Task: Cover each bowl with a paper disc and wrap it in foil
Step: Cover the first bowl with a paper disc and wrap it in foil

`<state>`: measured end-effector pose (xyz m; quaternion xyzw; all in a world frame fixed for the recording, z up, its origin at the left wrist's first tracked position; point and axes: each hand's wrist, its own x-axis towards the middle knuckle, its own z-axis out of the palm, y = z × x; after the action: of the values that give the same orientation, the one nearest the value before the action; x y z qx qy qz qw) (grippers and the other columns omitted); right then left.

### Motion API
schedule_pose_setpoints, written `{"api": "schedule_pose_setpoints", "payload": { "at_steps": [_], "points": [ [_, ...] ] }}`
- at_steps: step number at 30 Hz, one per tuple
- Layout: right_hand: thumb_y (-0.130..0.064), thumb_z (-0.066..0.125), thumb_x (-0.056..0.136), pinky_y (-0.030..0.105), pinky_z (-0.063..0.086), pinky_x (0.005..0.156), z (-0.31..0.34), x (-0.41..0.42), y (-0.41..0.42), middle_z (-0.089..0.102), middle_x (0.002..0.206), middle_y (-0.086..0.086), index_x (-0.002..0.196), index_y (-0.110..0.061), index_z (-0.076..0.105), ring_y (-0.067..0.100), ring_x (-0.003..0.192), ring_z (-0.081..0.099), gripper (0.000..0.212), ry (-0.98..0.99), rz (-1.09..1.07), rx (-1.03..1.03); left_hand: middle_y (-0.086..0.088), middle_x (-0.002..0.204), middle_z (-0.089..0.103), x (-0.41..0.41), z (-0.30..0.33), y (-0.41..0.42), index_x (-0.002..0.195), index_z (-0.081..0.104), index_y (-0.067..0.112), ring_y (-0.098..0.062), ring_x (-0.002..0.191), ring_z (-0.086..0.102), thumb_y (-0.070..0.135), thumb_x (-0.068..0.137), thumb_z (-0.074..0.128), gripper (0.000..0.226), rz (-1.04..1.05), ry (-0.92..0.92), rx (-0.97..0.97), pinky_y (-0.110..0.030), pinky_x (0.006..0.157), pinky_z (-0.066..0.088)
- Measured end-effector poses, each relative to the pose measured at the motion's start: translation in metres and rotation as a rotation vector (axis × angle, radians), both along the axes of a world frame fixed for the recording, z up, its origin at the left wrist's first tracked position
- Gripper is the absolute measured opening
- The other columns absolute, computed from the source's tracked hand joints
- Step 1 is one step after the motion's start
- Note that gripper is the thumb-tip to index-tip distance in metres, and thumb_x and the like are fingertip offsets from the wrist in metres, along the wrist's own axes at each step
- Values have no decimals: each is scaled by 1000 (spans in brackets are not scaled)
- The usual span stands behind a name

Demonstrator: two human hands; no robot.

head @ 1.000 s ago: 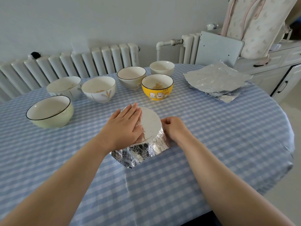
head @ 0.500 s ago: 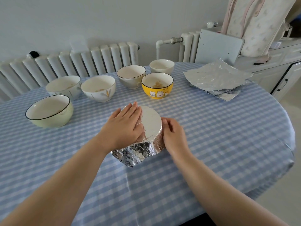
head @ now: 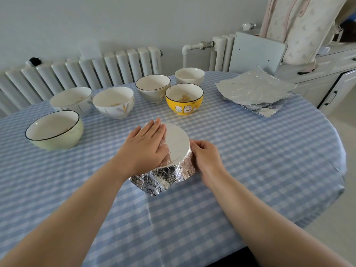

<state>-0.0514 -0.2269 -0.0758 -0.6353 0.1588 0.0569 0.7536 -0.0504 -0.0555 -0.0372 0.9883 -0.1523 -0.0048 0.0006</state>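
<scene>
A bowl wrapped in crinkled foil point(head: 178, 143) stands at the middle of the checked table point(head: 260, 160). Its flat top is pale and smooth, and a loose foil flap point(head: 154, 185) juts out at its near side. My left hand point(head: 145, 146) lies flat on the left half of the top, fingers straight. My right hand point(head: 207, 157) curls round the bowl's right side and presses the foil in. Whether a paper disc lies under the foil cannot be seen. Several uncovered bowls stand behind, among them a yellow bowl point(head: 184, 100) and a green bowl point(head: 54, 130).
A stack of foil sheets point(head: 254, 89) lies at the back right of the table. Two white bowls point(head: 113, 102), a grey bowl point(head: 153, 87) and a small white bowl point(head: 189, 76) line the far side. Radiators point(head: 96, 68) and a cabinet point(head: 327, 78) stand beyond the table edge.
My right hand moved from a fist low beside the bowl up against its right side, fingers now wrapped on the foil near the rim. My left hand stayed flat on top.
</scene>
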Motion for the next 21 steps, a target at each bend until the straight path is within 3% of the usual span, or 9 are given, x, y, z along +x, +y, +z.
{"api": "schedule_pose_setpoints", "payload": {
  "at_steps": [4, 7, 10, 13, 16, 18, 21],
  "points": [
    [-24, 63, 97, 22, 41, 48, -3, 4, -1, 58, 64, 3, 82, -13, 66, 11, 50, 50, 19, 16, 29, -57, 4, 165, -10, 1, -1, 0, 158, 2, 20, -11, 151, -9, 58, 71, -15, 97, 0, 0, -4, -37, 122, -2],
    [-24, 60, 98, 21, 41, 48, -4, 6, -2, 60, 65, 2, 81, -15, 65, 10, 52, 51, 19, -9, 42, -150, 4, 165, -10, 0, 0, 0, 158, 2, 20, -10, 151, -9, 58, 70, -15, 97, 2, 3, -4, -37, 122, -2],
    [-22, 59, 98, 19, 39, 47, -5, 10, -9, 57, 62, -4, 84, -17, 63, 5, 50, 49, 15, -77, 144, -376, 4, 166, -8, -1, 0, -1, 158, 3, 21, -10, 151, -8, 59, 68, -14, 99, 13, -1, -6, -36, 122, -1],
    [-22, 59, 95, 24, 41, 65, 0, 17, -22, 62, 72, -8, 91, -21, 67, 11, 68, 57, 10, -150, 276, -709, 4, 165, -9, -1, 0, -2, 158, 3, 21, -10, 151, -8, 59, 69, -15, 99, 13, 2, 0, -35, 122, -1],
    [-22, 51, 99, 29, 42, 75, 10, 17, -38, 66, 105, -4, 106, -21, 69, 18, 97, 59, 19, -257, 66, -937, 4, 165, -9, 0, 2, -3, 158, 3, 22, -9, 151, -8, 59, 70, -15, 98, 11, 5, -3, -35, 121, -2],
    [-25, 48, 102, 28, 39, 76, 19, 8, -37, 64, 113, -3, 110, -21, 68, 18, 104, 58, 23, -371, -60, -914, 4, 166, -8, 0, 2, -3, 158, 4, 22, -9, 151, -7, 59, 71, -14, 96, 12, -3, -5, -35, 121, -1],
    [-36, 49, 101, 25, 40, 70, 25, -11, -14, 65, 104, -3, 106, -23, 69, 12, 88, 61, 25, -408, 46, -710, 4, 166, -5, 0, 2, -2, 158, 7, 22, -10, 152, -5, 59, 72, -11, 96, 17, -9, -13, -36, 121, 0]
  ]
}}
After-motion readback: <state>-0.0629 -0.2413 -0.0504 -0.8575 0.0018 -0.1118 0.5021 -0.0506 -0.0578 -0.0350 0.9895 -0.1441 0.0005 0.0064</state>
